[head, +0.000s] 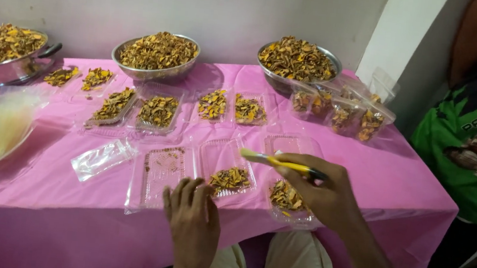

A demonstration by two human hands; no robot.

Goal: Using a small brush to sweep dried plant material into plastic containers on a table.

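The right hand point(327, 193) is closed around a yellow-handled tool point(282, 163), poised over a filled clear tray point(287, 199) at the tabletop's front edge. The left hand point(191, 215), fingers loosely curled and empty, steadies an open clamshell tray point(163, 173) beside it for filling.

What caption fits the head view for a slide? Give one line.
Right hand holds a yellow-handled tool over clear plastic trays of dried yellow-brown pieces on a pink-covered table; left hand rests at the edge.
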